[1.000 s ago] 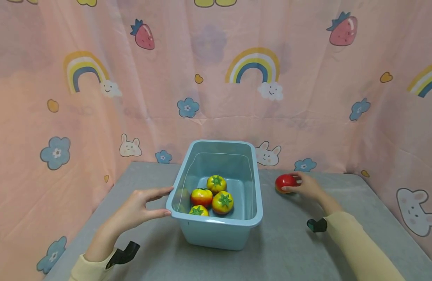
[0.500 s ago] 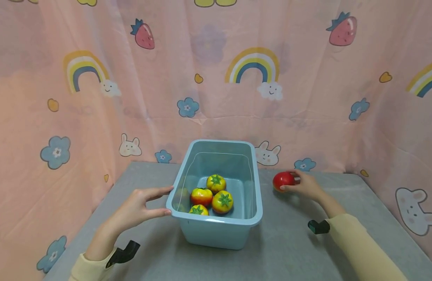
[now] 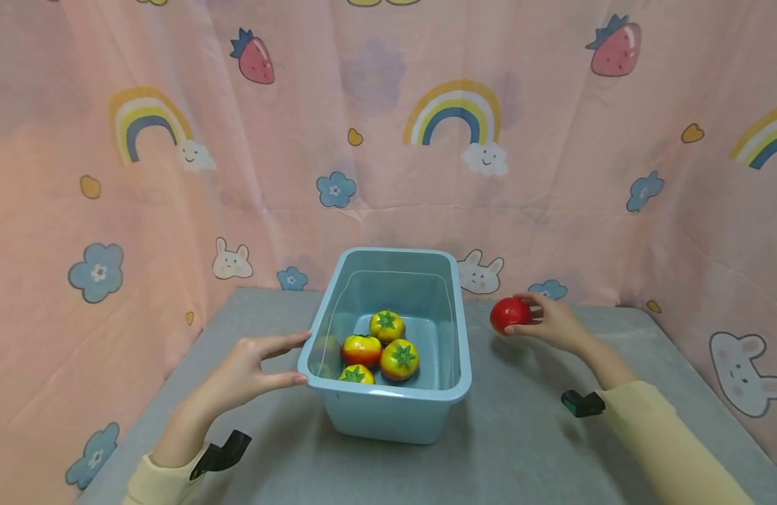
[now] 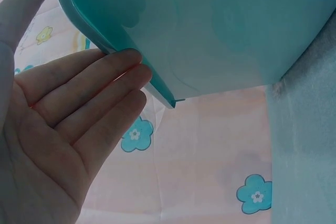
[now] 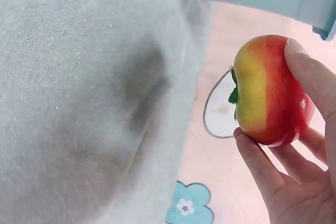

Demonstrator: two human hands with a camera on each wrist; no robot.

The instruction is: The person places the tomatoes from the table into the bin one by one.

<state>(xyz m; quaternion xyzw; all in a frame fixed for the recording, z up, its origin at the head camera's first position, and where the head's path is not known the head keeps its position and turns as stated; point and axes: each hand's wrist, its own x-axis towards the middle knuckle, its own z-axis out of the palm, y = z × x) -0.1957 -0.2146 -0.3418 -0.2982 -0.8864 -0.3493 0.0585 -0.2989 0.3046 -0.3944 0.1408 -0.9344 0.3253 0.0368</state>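
My right hand (image 3: 555, 326) pinches a tomato (image 3: 510, 315) between thumb and fingers, raised above the grey table, right of the blue plastic tub (image 3: 388, 414). In the right wrist view this tomato (image 5: 273, 95) is red on one side and yellow near its green stem leaves. Several yellow-and-red tomatoes (image 3: 400, 360) lie together on the tub's floor. My left hand (image 3: 246, 372) is at the tub's near left corner, its thumb and fingertips at the rim. The left wrist view has the straight fingers (image 4: 100, 87) lying against the tub's rim (image 4: 86, 27).
The grey table (image 3: 508, 449) extends around the tub on all sides. Behind it hangs a pink curtain (image 3: 287, 140) printed with rainbows, strawberries and rabbits. A black wrist camera (image 3: 582, 404) sits at the right sleeve, another (image 3: 222, 451) at the left.
My right hand has lifted the red tomato off the table and brought it slightly left. The left hand stays at the tub's rim, and the tub has not moved.
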